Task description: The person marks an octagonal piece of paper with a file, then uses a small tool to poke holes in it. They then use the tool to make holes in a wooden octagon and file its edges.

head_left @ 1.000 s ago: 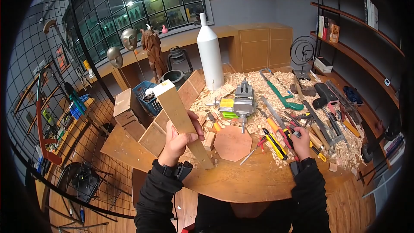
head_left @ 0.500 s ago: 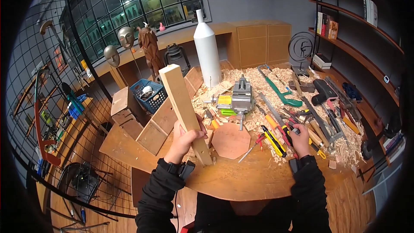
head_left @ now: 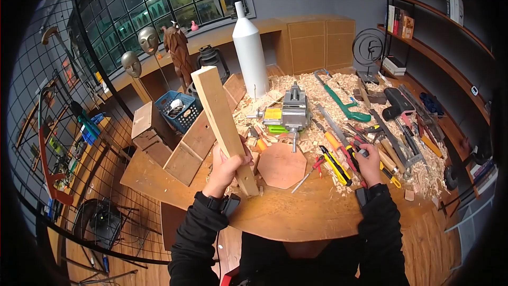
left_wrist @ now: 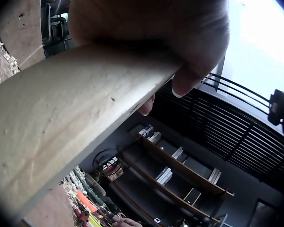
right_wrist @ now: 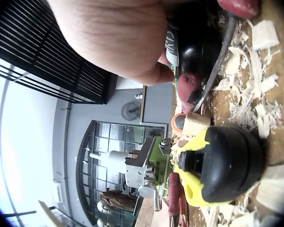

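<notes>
My left hand (head_left: pixel 225 167) grips the lower part of a long, squared wooden block (head_left: pixel 219 108), which stands tilted with its bottom end at the tabletop. In the left wrist view the pale face of the block (left_wrist: pixel 61 113) fills much of the picture, with fingertips curled over its edge. At the right, my right hand (head_left: pixel 369 165) has its fingers curled round a black tool handle with a grey end (head_left: pixel 363 153); what kind of tool it is, I cannot tell. Just left of that hand lies a yellow-and-black utility knife (head_left: pixel 335 166). A reddish wooden octagon (head_left: pixel 282 165) lies between both hands.
A metal vise (head_left: pixel 294 108) stands behind the octagon amid wood shavings (head_left: pixel 338 86). Around the right hand lie a screwdriver (head_left: pixel 308 173), a green-handled saw (head_left: pixel 344 105) and several tools. Wooden boxes, a blue basket (head_left: pixel 179 111) and a white bottle-shaped vase (head_left: pixel 248 55) stand at the back left.
The wooden block has been tipped from a lean toward the camera to a steeper stance, still in my left hand. My right hand stays among the tools. The head view has shifted slightly.
</notes>
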A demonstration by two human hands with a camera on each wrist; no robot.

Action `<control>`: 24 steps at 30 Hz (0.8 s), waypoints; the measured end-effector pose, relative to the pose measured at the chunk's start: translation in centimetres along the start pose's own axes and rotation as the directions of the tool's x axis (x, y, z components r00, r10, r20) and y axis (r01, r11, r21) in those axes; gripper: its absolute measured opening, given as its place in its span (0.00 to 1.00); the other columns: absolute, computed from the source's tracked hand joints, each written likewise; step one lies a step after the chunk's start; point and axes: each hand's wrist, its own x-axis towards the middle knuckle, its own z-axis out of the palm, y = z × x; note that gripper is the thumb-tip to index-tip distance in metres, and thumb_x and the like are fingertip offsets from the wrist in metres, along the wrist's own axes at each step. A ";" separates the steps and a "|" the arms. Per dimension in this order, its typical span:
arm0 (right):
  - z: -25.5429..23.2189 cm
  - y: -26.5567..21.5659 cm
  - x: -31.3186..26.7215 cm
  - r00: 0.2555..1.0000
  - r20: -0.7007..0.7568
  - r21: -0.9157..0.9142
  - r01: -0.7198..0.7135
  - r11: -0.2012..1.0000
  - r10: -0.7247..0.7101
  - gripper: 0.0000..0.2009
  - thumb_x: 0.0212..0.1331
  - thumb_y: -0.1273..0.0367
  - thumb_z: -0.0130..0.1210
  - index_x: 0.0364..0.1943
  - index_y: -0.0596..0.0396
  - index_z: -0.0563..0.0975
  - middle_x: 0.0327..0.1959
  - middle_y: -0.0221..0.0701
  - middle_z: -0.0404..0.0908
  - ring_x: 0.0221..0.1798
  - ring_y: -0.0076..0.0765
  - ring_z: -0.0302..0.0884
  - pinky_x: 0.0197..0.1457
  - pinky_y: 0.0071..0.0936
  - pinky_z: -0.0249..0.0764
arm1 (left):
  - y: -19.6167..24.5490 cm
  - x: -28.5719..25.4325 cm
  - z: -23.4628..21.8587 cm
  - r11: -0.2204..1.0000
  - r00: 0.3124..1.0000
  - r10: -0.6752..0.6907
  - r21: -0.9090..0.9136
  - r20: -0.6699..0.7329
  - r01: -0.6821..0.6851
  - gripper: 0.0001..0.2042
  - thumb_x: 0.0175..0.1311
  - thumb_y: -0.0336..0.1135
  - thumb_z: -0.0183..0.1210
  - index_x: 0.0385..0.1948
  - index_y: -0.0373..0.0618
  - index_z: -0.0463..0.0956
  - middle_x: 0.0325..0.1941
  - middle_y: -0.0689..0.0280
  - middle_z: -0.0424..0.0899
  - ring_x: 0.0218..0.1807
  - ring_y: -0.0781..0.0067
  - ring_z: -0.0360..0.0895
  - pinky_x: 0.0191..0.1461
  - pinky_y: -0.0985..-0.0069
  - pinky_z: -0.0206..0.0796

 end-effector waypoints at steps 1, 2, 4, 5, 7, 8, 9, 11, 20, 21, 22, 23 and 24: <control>0.0 -0.1 0.0 1.000 0.002 0.000 -0.002 1.000 0.002 0.11 0.49 0.73 0.61 0.38 0.62 0.78 0.37 0.38 0.74 0.38 0.39 0.74 0.44 0.32 0.70 | 0.0 0.0 0.0 1.000 1.000 0.004 0.003 0.003 -0.004 0.21 0.40 0.30 0.56 0.42 0.35 0.69 0.26 0.58 0.78 0.26 0.67 0.78 0.33 0.72 0.74; -0.1 -0.2 -0.1 1.000 0.002 -0.005 -0.001 1.000 0.001 0.11 0.49 0.73 0.61 0.38 0.62 0.78 0.37 0.38 0.74 0.38 0.39 0.74 0.44 0.32 0.70 | 0.0 -0.1 0.0 1.000 1.000 0.002 0.003 0.002 -0.002 0.21 0.40 0.30 0.56 0.42 0.35 0.69 0.26 0.58 0.78 0.26 0.67 0.78 0.33 0.72 0.74; 0.0 -0.2 0.0 1.000 0.001 -0.010 -0.002 1.000 0.002 0.11 0.49 0.73 0.61 0.38 0.62 0.78 0.37 0.38 0.74 0.38 0.39 0.74 0.44 0.32 0.70 | -0.1 -0.1 0.0 1.000 1.000 0.004 -0.004 -0.002 -0.004 0.22 0.40 0.30 0.56 0.42 0.35 0.69 0.26 0.59 0.78 0.26 0.67 0.78 0.33 0.73 0.74; 0.0 -0.1 0.0 1.000 -0.004 -0.010 0.009 1.000 -0.009 0.11 0.49 0.73 0.61 0.38 0.61 0.78 0.37 0.38 0.74 0.38 0.39 0.74 0.44 0.32 0.70 | -0.1 -0.1 0.0 1.000 1.000 0.001 -0.004 -0.001 -0.001 0.22 0.40 0.30 0.56 0.42 0.35 0.69 0.26 0.59 0.78 0.26 0.67 0.78 0.33 0.73 0.74; -0.1 -0.1 -0.1 1.000 -0.009 -0.014 0.015 1.000 -0.016 0.12 0.49 0.73 0.62 0.38 0.61 0.78 0.37 0.38 0.74 0.38 0.39 0.74 0.44 0.32 0.70 | 0.0 -0.1 0.1 1.000 1.000 0.002 -0.007 -0.017 -0.002 0.22 0.40 0.30 0.56 0.42 0.35 0.69 0.26 0.59 0.78 0.26 0.67 0.78 0.33 0.73 0.74; -0.1 -0.3 -0.1 1.000 -0.002 -0.021 0.001 1.000 -0.001 0.12 0.49 0.73 0.62 0.39 0.61 0.78 0.37 0.38 0.74 0.38 0.38 0.74 0.44 0.32 0.71 | 0.0 -0.1 0.1 1.000 1.000 -0.003 -0.009 -0.015 0.003 0.22 0.40 0.30 0.56 0.42 0.35 0.69 0.26 0.59 0.78 0.26 0.67 0.78 0.33 0.73 0.74; -0.1 -0.4 -0.1 1.000 0.006 -0.026 -0.014 1.000 0.014 0.12 0.49 0.73 0.62 0.39 0.61 0.78 0.37 0.37 0.74 0.38 0.38 0.74 0.44 0.32 0.71 | 0.0 -0.1 0.1 1.000 1.000 -0.002 -0.005 -0.022 0.002 0.22 0.39 0.30 0.56 0.42 0.35 0.69 0.26 0.59 0.78 0.26 0.67 0.78 0.33 0.73 0.74; -0.1 0.0 0.0 1.000 0.006 -0.027 -0.012 1.000 0.012 0.13 0.49 0.73 0.62 0.39 0.61 0.78 0.37 0.37 0.74 0.38 0.38 0.74 0.44 0.32 0.71 | 0.0 -0.1 0.2 1.000 1.000 -0.002 -0.001 -0.030 0.002 0.22 0.39 0.30 0.56 0.42 0.34 0.69 0.26 0.59 0.78 0.26 0.67 0.79 0.33 0.73 0.74; -0.3 -0.6 0.0 0.999 0.028 -0.032 -0.034 0.999 0.035 0.12 0.50 0.73 0.62 0.39 0.61 0.78 0.39 0.36 0.74 0.40 0.36 0.74 0.46 0.29 0.70 | -0.3 0.0 0.2 1.000 0.999 0.012 0.008 -0.034 -0.011 0.21 0.40 0.29 0.57 0.41 0.35 0.69 0.25 0.59 0.78 0.26 0.68 0.78 0.33 0.73 0.73; -0.4 -0.7 0.0 0.997 0.050 -0.041 -0.059 0.997 0.061 0.12 0.50 0.73 0.61 0.40 0.61 0.78 0.41 0.36 0.74 0.43 0.35 0.74 0.49 0.28 0.69 | -0.5 0.0 0.1 1.000 0.999 0.020 -0.014 -0.036 -0.021 0.21 0.40 0.30 0.57 0.41 0.35 0.69 0.25 0.59 0.78 0.26 0.68 0.78 0.33 0.73 0.73; -0.3 -0.5 0.0 0.997 0.050 -0.041 -0.060 0.997 0.062 0.12 0.50 0.73 0.61 0.40 0.61 0.78 0.41 0.36 0.74 0.43 0.35 0.74 0.49 0.28 0.69 | -0.5 0.1 0.1 0.999 0.999 0.029 -0.037 -0.039 -0.031 0.21 0.40 0.30 0.57 0.42 0.35 0.69 0.25 0.59 0.78 0.26 0.68 0.78 0.33 0.73 0.73; -0.2 -0.3 0.1 0.997 0.046 -0.036 -0.062 0.997 0.064 0.12 0.50 0.73 0.61 0.40 0.61 0.78 0.41 0.35 0.74 0.43 0.35 0.74 0.49 0.27 0.69 | -0.5 0.1 0.2 0.999 0.999 0.029 -0.037 -0.039 -0.030 0.21 0.40 0.30 0.57 0.42 0.35 0.69 0.25 0.59 0.78 0.26 0.68 0.78 0.33 0.73 0.73; -0.2 0.0 0.1 0.997 0.042 -0.031 -0.064 0.997 0.066 0.12 0.50 0.73 0.61 0.40 0.61 0.78 0.41 0.35 0.74 0.43 0.34 0.74 0.49 0.27 0.69 | -0.5 0.1 0.2 0.999 0.999 0.024 -0.026 -0.042 -0.025 0.21 0.40 0.30 0.57 0.42 0.35 0.68 0.25 0.59 0.78 0.26 0.68 0.78 0.33 0.74 0.73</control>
